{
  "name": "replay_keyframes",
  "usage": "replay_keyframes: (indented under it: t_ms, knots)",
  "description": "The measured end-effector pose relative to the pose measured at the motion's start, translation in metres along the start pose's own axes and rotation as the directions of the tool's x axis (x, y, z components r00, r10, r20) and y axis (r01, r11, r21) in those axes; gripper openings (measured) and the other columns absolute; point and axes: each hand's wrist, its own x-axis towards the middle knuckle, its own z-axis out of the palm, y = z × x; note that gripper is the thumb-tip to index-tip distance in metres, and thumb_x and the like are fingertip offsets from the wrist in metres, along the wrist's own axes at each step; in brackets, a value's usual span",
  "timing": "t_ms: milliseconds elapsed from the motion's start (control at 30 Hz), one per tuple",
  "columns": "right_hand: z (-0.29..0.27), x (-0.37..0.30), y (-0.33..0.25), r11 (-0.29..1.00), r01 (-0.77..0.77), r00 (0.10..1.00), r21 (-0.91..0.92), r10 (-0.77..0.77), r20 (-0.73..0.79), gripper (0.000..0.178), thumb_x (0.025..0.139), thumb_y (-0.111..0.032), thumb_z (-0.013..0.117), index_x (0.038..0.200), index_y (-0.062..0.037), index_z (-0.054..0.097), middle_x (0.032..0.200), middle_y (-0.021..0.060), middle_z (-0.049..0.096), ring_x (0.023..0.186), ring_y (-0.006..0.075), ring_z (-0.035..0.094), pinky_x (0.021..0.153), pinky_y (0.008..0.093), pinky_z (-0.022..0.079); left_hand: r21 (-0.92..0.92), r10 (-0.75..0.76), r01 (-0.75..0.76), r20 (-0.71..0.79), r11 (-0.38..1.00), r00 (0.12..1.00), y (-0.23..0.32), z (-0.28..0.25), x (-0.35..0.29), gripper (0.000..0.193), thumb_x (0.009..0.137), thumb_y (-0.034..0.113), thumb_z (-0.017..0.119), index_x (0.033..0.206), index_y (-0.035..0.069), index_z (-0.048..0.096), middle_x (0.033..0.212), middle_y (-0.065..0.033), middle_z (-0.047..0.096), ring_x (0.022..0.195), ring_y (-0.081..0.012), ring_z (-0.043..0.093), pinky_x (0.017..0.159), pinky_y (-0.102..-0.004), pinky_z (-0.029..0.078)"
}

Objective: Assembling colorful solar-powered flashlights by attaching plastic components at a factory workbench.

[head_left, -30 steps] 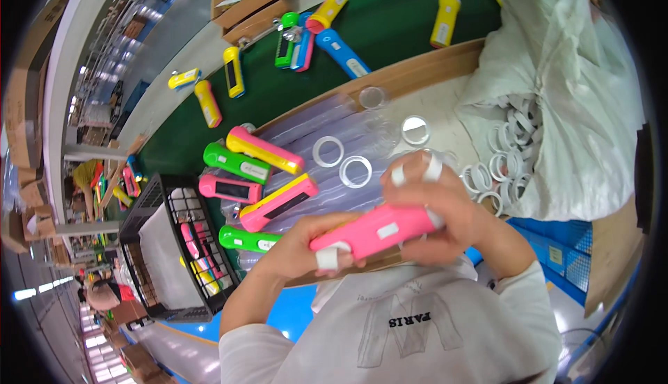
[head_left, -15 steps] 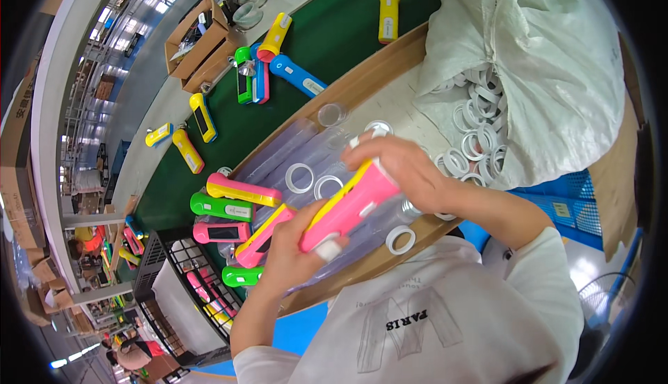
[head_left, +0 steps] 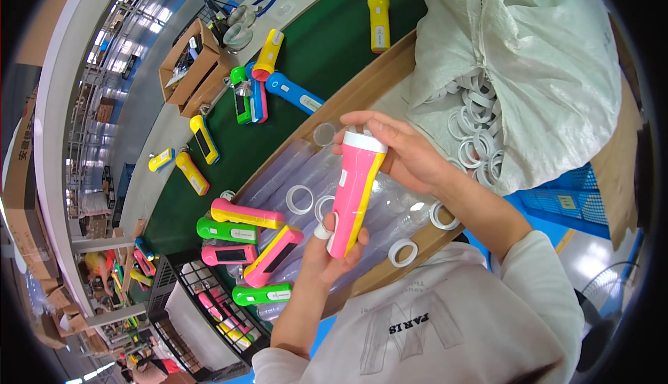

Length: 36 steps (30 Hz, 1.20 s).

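Note:
A pink and yellow flashlight (head_left: 353,193) stands nearly upright in front of me, a white ring (head_left: 366,140) around its wide head. Its narrow end is in the grip of my left hand (head_left: 321,259). At the head, my right hand (head_left: 410,153) has its fingers curled over the ring and its far side. Both hands have white wraps on fingers. Beneath them, clear plastic tubes (head_left: 277,168) lie in a cardboard tray (head_left: 362,283) with loose white rings on top. Left of my left hand are a pink and yellow flashlight (head_left: 273,255) and a green flashlight (head_left: 261,294).
A white woven sack (head_left: 536,71) spills white rings (head_left: 477,149) on the right. Across the tray runs a green belt (head_left: 327,29) carrying several flashlights. A black crate (head_left: 158,283) stands at left, a small cardboard box (head_left: 198,64) beyond the belt, a blue crate (head_left: 567,203) at right.
The held flashlight has swung from a slant to nearly upright, its ringed head now showing. My left hand has moved right and slightly down; my right hand remains at the head.

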Motion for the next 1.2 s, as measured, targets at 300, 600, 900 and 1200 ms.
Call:
replay_keyframes:
  t_ms: [300, 600, 900, 1200]
  knots:
    - [-0.009, 0.003, 0.006, 0.998, 0.006, 0.986, 0.057, 0.004, -0.168, 0.029, 0.095, -0.031, 0.058, 0.112, -0.0094, 0.052, 0.101, 0.0115, 0.062, 0.101, 0.0236, 0.063, 0.086, 0.0360, 0.053, 0.446, 0.192, -0.095, -0.178, 0.890, 0.965, -0.004, 0.036, 0.019, 0.052, 0.088, 0.020, 0.063, 0.132, 0.004, 0.040, 0.098, -0.0131, 0.060, 0.073, -0.0188, 0.061, 0.064, -0.0319, 0.052]
    - [-0.001, -0.017, 0.025, 0.811, 0.119, 0.961, 0.572, -0.238, 0.138, 0.025, 0.086, -0.030, 0.064, 0.086, -0.0138, 0.045, 0.101, 0.0146, 0.061, 0.097, 0.0339, 0.065, 0.096, 0.0461, 0.047, -0.437, -0.059, 0.114, 0.136, 0.892, 0.989, -0.047, 0.063, 0.000, 0.054, 0.081, 0.040, 0.070, 0.115, 0.003, 0.049, 0.081, -0.0137, 0.055, 0.046, -0.0197, 0.049, 0.036, -0.0282, 0.036]
    - [0.000, -0.032, 0.016, 0.968, 0.248, 0.956, 0.045, -0.237, -0.171, 0.022, 0.086, -0.014, 0.064, 0.089, -0.0091, 0.042, 0.095, 0.0185, 0.062, 0.093, 0.0265, 0.064, 0.076, 0.0375, 0.053, 0.949, 0.656, -0.305, 0.184, 0.074, 0.732, -0.039, 0.038, 0.016, 0.046, 0.085, 0.014, 0.067, 0.124, -0.003, 0.048, 0.088, -0.0075, 0.064, 0.068, -0.0149, 0.061, 0.065, -0.0262, 0.048]
    - [-0.044, -0.003, -0.006, 0.991, 0.041, 0.915, -0.125, -0.088, -0.395, 0.037, 0.099, -0.037, 0.048, 0.118, -0.0060, 0.049, 0.105, 0.0081, 0.055, 0.096, 0.0177, 0.057, 0.087, 0.0334, 0.046, 0.553, 0.254, -0.097, -0.215, 0.828, 0.943, 0.032, 0.033, 0.054, 0.038, 0.091, 0.016, 0.058, 0.125, 0.006, 0.045, 0.088, -0.0087, 0.063, 0.061, -0.0132, 0.059, 0.048, -0.0256, 0.046]
